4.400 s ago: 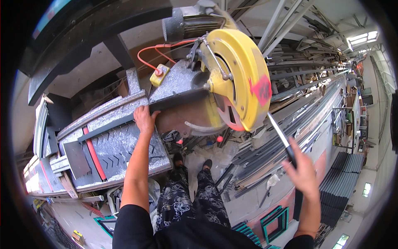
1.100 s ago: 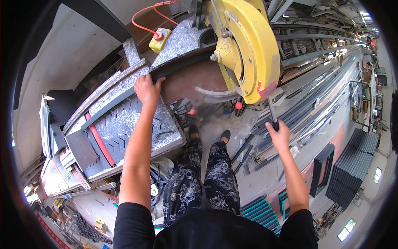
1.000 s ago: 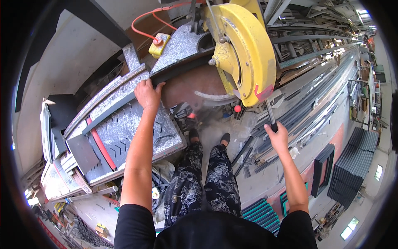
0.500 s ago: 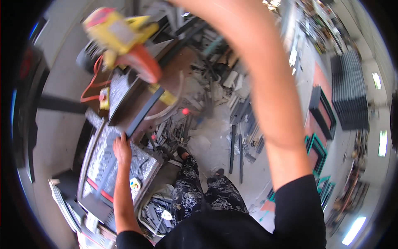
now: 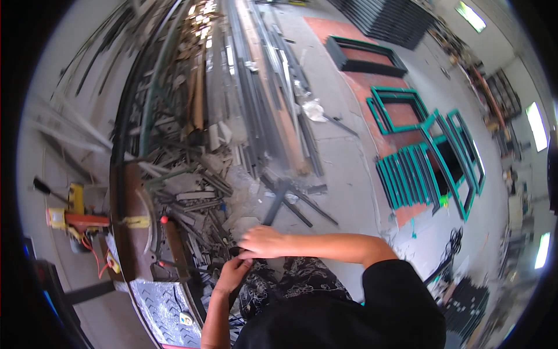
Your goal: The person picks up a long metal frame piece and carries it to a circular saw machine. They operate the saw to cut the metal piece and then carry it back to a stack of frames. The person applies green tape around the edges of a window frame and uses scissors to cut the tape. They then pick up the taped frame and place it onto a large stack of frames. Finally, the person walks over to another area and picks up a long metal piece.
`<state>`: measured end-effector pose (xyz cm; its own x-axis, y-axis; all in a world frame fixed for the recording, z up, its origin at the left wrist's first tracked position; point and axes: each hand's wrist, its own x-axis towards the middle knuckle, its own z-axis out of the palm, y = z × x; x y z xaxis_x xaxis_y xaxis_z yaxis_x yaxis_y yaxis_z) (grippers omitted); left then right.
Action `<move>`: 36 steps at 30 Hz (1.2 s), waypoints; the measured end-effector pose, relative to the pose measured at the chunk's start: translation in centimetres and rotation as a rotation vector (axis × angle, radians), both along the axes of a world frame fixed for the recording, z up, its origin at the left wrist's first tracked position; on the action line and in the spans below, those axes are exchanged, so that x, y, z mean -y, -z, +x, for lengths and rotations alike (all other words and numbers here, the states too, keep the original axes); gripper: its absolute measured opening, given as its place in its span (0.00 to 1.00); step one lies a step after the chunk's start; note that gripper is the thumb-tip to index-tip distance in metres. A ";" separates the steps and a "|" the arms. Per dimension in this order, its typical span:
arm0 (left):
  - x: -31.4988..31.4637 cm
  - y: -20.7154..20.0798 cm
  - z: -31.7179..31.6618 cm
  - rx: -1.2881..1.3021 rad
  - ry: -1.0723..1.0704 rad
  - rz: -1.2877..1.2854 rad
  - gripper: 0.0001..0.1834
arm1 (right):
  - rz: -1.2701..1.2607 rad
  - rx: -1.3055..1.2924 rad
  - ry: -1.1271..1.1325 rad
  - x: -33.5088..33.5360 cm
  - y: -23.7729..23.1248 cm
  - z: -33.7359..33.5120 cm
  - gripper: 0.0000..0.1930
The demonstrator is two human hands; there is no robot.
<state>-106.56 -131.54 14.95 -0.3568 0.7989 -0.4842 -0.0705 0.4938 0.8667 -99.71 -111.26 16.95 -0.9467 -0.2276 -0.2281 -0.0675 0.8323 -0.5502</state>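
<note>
The dark grey profile bar (image 5: 275, 205) slants up from the right hand (image 5: 263, 242), over the floor (image 5: 349, 198), its lower end seemingly clasped in that hand's fingers; the left hand (image 5: 232, 274) meets the right, its grasp impossible to tell; a loose hold could drop the bar, a wide swing could knock the piled offcuts (image 5: 200, 196); no container is discernible.

Bar (image 5: 274, 208): dk grey. Saw (image 5: 75, 198), 9 o'clock: yellow, w/ orange-red guard (image 5: 87, 220). Table (image 5: 148, 303), 7: silvery, blk chevrons. Trousers (image 5: 261, 288), 6: blk, wht squiggle print. Slats (image 5: 408, 177), 3: green/grey stripes.
</note>
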 end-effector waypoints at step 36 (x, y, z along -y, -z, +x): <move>-80.6 -2.9 55.6 -0.851 1.615 0.434 0.23 | 0.441 -0.037 1.778 -39.7 -3.5 84.4 0.20</move>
<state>-50.96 -50.99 17.81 0.7633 0.5701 -0.3039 0.6394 -0.5994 0.4816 -15.27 -71.60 20.43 0.0238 0.9990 0.0387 0.9488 -0.0104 -0.3157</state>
